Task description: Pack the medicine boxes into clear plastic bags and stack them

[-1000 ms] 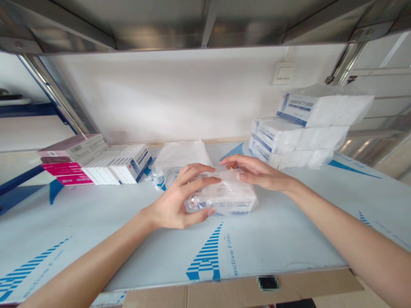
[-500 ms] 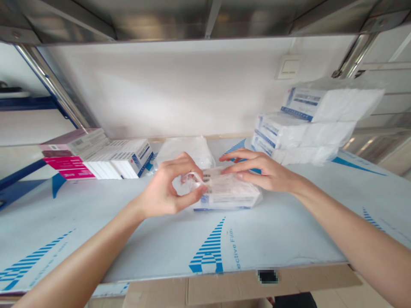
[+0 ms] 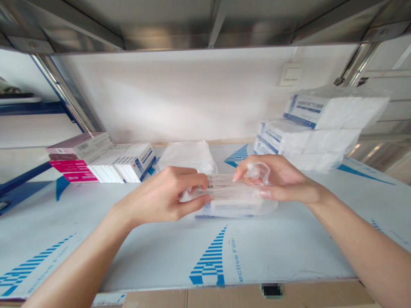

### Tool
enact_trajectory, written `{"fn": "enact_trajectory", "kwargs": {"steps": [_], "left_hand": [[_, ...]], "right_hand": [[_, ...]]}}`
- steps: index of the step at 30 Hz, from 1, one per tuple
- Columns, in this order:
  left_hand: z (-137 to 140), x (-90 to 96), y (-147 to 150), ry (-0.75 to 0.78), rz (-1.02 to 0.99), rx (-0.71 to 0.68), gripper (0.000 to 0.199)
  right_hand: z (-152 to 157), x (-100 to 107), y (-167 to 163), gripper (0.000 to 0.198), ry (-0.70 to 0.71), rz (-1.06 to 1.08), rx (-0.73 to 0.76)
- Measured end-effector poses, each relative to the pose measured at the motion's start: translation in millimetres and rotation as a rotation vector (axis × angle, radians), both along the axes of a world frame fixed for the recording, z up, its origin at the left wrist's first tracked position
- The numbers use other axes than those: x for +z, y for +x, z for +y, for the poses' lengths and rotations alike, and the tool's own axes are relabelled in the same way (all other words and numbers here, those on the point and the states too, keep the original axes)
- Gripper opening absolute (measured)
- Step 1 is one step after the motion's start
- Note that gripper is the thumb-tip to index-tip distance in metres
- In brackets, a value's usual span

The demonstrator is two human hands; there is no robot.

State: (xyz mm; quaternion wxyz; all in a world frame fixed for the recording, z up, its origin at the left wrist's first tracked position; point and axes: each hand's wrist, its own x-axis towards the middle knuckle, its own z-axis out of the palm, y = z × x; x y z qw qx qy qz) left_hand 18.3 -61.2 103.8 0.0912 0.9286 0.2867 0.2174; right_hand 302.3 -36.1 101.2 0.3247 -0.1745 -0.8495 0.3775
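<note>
A bench (image 3: 150, 256) covered in pale film with blue printing is seen from above, with two bare hands brought together over its middle. Between them a pack (image 3: 234, 194) of white-and-blue boxes, wrapped in clear plastic (image 3: 257, 172), is laid flat, roughly midway between the front and back edges. The left hand (image 3: 180, 192) is curled at the pack's left end, thumb and forefinger brought near each other, with plastic bunched in the hollow; whether it is gripped cannot be told. The right hand (image 3: 276, 179) is half curled at the right end, thumb and forefinger held apart around a raised loop of plastic; its grip cannot be told either. Behind the left hand, near the back edge, a flat white plastic bundle (image 3: 189, 156) is placed. Towards the back left corner, white boxes (image 3: 128, 164) are lined up in a row beside magenta boxes (image 3: 77, 171), which are topped by a mauve box (image 3: 78, 146). Near the back right corner, plastic-wrapped white packs (image 3: 321, 137) are piled in tiers. The bench is overhung by a metal shelf (image 3: 163, 25), and brown cardboard (image 3: 224, 298) is seen below its front edge.
</note>
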Motion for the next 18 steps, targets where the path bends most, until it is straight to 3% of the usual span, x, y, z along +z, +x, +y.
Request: {"fn": "enact_trajectory", "kwargs": {"steps": [3, 6, 9, 11, 14, 18], "left_hand": [[2, 4.4, -1, -0.009, 0.094, 0.070, 0.026], [3, 8.0, -3, -0.151, 0.130, 0.145, 0.036], [3, 9.1, -6, -0.217, 0.120, 0.243, 0.044], [4, 8.5, -8, -0.167, 0.128, 0.286, 0.042], [6, 7.1, -9, -0.043, 0.161, 0.262, 0.023], [7, 5.8, -7, 0.016, 0.151, 0.200, 0.036]], "right_hand": [[-6, 9, 3, 0.025, 0.145, -0.145, 0.020], [-12, 17, 3, 0.047, 0.218, -0.219, 0.038], [-19, 21, -1, 0.052, 0.308, -0.297, -0.030], [-23, 21, -5, 0.048, 0.389, -0.381, -0.098], [-28, 20, -9, 0.031, 0.447, -0.507, -0.216], [-30, 17, -7, 0.027, 0.477, -0.612, -0.373]]}}
